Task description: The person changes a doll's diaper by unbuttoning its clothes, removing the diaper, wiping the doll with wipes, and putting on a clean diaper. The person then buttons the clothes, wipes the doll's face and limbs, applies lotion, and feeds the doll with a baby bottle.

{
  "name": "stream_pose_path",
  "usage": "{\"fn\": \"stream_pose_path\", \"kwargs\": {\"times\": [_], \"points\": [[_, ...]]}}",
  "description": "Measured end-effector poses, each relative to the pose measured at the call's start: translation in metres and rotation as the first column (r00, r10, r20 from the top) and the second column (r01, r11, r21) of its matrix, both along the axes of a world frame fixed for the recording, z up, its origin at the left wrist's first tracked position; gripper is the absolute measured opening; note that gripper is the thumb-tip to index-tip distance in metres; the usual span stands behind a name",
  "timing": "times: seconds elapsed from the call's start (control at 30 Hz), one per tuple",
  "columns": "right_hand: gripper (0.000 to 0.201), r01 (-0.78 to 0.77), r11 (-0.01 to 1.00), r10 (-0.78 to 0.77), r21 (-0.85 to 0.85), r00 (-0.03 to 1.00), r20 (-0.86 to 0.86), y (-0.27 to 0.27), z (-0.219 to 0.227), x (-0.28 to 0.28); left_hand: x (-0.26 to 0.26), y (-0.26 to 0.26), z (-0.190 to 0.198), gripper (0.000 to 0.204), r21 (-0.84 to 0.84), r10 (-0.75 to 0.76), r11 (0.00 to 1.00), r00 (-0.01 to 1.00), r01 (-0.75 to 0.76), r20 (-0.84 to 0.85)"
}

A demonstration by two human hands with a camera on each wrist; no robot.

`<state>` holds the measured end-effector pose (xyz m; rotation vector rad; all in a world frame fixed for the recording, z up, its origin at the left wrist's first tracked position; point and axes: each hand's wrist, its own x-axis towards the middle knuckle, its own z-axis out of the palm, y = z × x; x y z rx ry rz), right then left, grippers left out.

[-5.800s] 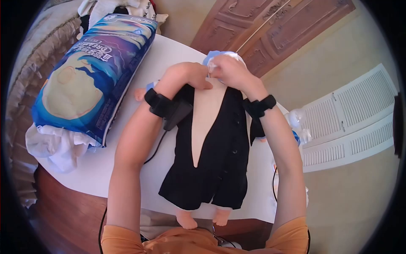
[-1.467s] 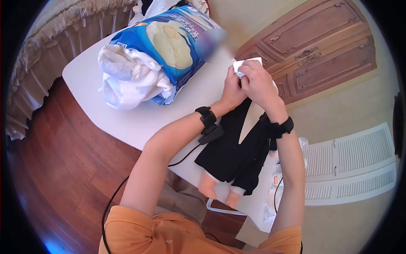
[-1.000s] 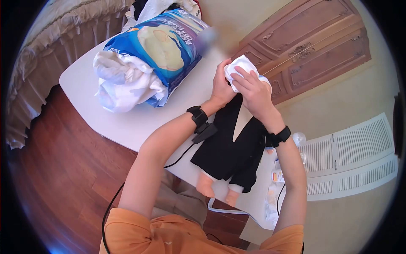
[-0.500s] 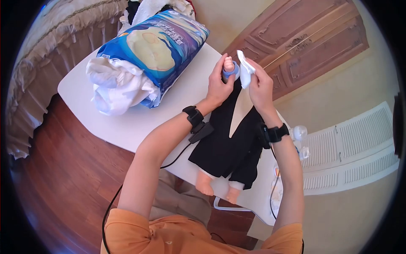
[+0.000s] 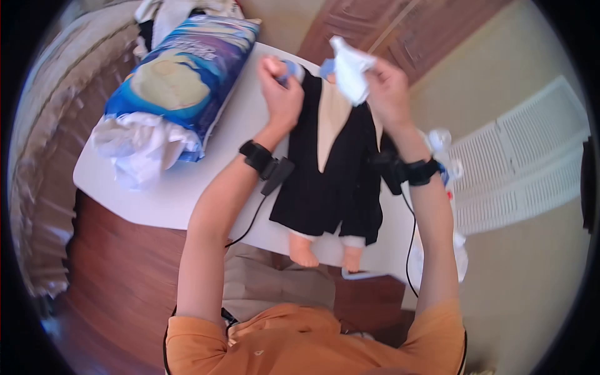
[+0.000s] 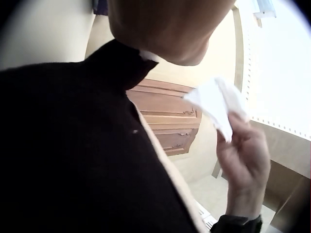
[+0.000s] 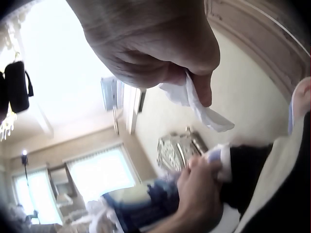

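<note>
A baby doll in a black outfit (image 5: 340, 187) with a cream front panel lies on its back on the white table (image 5: 162, 200), its bare feet (image 5: 304, 251) toward the person. My left hand (image 5: 282, 100) grips the doll's arm close to its blue cuff (image 5: 289, 72); the fingers hide part of the doll's hand. Raised over the doll's chest, my right hand (image 5: 389, 90) pinches a thin white wipe (image 5: 351, 70) between thumb and fingers. The wipe (image 7: 206, 111) hangs folded and loose in the right wrist view. It covers the doll's head area in the head view.
A large blue diaper pack (image 5: 187, 78) stands left of the doll, with crumpled white cloth (image 5: 140, 147) at its near end. Clear bottles (image 5: 440, 140) sit along the table's right edge. Carved wooden cabinet doors (image 5: 400, 37) rise beyond. Black cables (image 5: 412, 250) trail from both wrist cameras.
Both hands were together at the doll's hand with the wipe; they have since parted. The right hand has lifted the wipe away, and the left has drawn the doll's arm leftward.
</note>
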<state>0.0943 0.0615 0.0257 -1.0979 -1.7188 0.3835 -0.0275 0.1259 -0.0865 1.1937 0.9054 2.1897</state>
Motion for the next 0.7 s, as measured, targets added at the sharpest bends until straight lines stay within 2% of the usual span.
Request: {"fn": "stream_pose_path", "kwargs": {"times": [0.03,0.07,0.1,0.13,0.17,0.23,0.3,0.33,0.37,0.43,0.5,0.57,0.63,0.7], "points": [[0.022,0.075,0.997,-0.076,-0.008,0.994,-0.076,-0.008,0.013,0.021,-0.003,-0.004,0.003,0.056,-0.034,0.032,0.999,0.999,-0.033,-0.023],[0.021,0.128,0.992,-0.122,0.013,0.969,-0.215,-0.012,0.017,0.048,-0.006,0.007,-0.005,0.062,0.052,0.085,0.996,0.989,-0.079,-0.12],[0.023,0.147,0.989,-0.147,-0.026,0.933,-0.328,-0.024,0.023,0.068,-0.011,-0.001,0.004,0.065,-0.043,0.16,0.984,0.966,-0.172,-0.204],[0.024,0.209,0.977,-0.208,-0.04,0.901,-0.381,-0.036,0.027,0.084,-0.016,0.001,0.01,0.068,-0.02,0.356,0.921,0.859,-0.39,-0.367],[0.024,0.266,0.962,-0.263,-0.054,0.862,-0.433,-0.047,0.028,0.098,-0.02,0.002,0.017,0.069,-0.036,0.372,0.906,0.834,-0.421,-0.408],[0.025,0.328,0.94,-0.337,-0.098,0.834,-0.437,-0.066,0.019,0.129,-0.021,-0.011,0.034,0.068,0.014,0.378,0.903,0.779,-0.429,-0.501],[0.025,0.368,0.918,-0.395,-0.149,0.812,-0.429,-0.079,0.004,0.154,-0.007,-0.014,0.045,0.061,0.078,0.325,0.937,0.763,-0.342,-0.558],[0.025,0.429,0.888,-0.459,-0.166,0.806,-0.375,-0.085,-0.004,0.161,0.003,-0.017,0.051,0.056,0.098,0.143,0.99,0.711,-0.105,-0.689],[0.025,0.483,0.858,-0.514,-0.177,0.797,-0.317,-0.088,-0.012,0.169,0.015,-0.021,0.057,0.051,0.077,-0.017,0.988,0.599,0.131,-0.8],[0.026,0.511,0.847,-0.53,-0.147,0.795,-0.296,-0.09,-0.03,0.187,0.046,-0.03,0.068,0.045,0.066,-0.08,0.935,0.388,0.348,-0.918],[0.024,0.555,0.812,-0.58,-0.181,0.727,-0.368,-0.096,-0.039,0.189,0.085,-0.04,0.077,0.045,-0.12,-0.194,0.836,0.084,0.535,-0.977],[0.025,0.555,0.815,-0.572,-0.166,0.727,-0.38,-0.095,-0.057,0.203,0.122,-0.061,0.08,0.045,-0.283,-0.228,0.762,-0.168,0.582,-0.959],[0.028,0.72,0.677,-0.736,-0.154,0.67,-0.103,-0.094,-0.071,0.213,0.161,-0.066,0.069,0.047,-0.387,-0.183,0.735,-0.386,0.557,-0.904],[0.03,0.739,0.666,-0.746,-0.1,0.664,-0.057,-0.093,-0.086,0.215,0.189,-0.073,0.061,0.051,-0.51,-0.268,0.742,-0.506,0.434,-0.82]]}}
